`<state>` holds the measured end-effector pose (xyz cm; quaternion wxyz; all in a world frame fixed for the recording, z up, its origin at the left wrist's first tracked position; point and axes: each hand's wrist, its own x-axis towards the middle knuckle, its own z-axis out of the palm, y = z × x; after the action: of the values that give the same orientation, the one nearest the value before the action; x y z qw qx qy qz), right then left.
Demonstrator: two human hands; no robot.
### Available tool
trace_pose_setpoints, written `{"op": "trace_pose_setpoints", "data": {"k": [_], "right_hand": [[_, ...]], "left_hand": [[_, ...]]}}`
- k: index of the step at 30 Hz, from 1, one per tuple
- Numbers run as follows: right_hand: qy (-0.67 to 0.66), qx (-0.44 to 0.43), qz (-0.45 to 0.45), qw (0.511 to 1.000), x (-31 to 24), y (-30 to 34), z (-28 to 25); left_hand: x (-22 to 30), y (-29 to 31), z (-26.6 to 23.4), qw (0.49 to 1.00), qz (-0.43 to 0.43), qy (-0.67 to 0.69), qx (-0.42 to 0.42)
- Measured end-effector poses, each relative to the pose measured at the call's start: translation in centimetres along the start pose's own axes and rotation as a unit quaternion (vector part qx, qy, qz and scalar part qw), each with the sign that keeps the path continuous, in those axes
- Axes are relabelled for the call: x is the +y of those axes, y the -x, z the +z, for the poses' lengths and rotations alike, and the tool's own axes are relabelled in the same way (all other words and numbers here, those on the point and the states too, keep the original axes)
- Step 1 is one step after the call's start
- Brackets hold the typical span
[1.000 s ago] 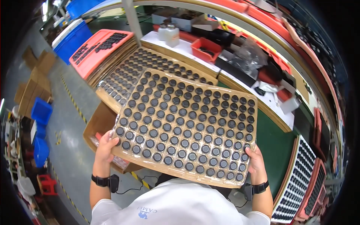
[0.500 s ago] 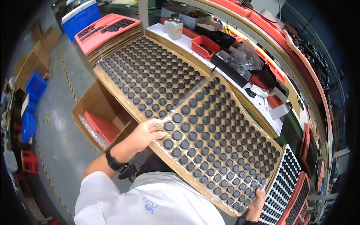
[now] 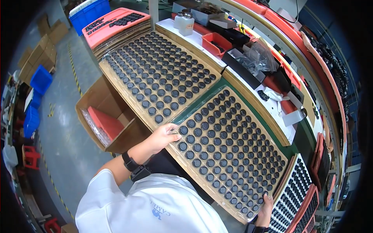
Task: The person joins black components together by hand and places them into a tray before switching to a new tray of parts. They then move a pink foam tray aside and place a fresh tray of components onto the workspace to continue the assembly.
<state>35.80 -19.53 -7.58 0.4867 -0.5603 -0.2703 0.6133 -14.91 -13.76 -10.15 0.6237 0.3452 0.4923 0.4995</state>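
Note:
A clear plastic tray (image 3: pixel 213 193) with rows of black round caps lies in front of me on brown cardboard. My left hand (image 3: pixel 164 138) grips its near left corner, thumb on top and fingers curled at the edge. At the near right corner, my right hand (image 3: pixel 265 209) holds the edge with its thumb over the rim; its other fingers are mostly hidden underneath. A second tray (image 3: pixel 130 98) of similar black caps rests to the left, separated from the first by a narrow strip of green bench top (image 3: pixel 199 104).
An open cardboard box (image 3: pixel 88 101) with a red piece inside stands below the bench at left. A pink tray (image 3: pixel 116 24) tops a stack at the far left. Bottles (image 3: pixel 186 25) and a red bin (image 3: pixel 211 46) line the back shelf. A white tray (image 3: pixel 292 191) stands at right.
The tray in my hands has shifted right and settled lower, away from the left tray's edge. Green bench now shows between the two. Both hands keep their hold, and the view has shifted slightly.

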Motion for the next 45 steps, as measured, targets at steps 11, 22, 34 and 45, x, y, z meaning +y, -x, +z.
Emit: {"op": "trace_pose_setpoints", "data": {"k": [11,22,34,45], "right_hand": [[0.229,0.100,-0.103,0.963,2.7,0.1,-2.6],[0.575,0.164,-0.220,0.771,7.2,5.7,1.1],[0.633,0.195,-0.299,0.687,9.0,5.0,0.2],[0.693,0.208,-0.269,0.636,7.0,0.9,-3.8]], "left_hand": [[1.9,1.3,0.9,0.924,0.001,-0.378,0.052],[0.9,1.8,3.4,0.754,0.060,-0.648,0.087],[-1.4,1.5,4.5,0.703,0.231,-0.672,0.014],[-3.3,-2.5,7.6,0.681,0.249,-0.688,-0.005]]}}
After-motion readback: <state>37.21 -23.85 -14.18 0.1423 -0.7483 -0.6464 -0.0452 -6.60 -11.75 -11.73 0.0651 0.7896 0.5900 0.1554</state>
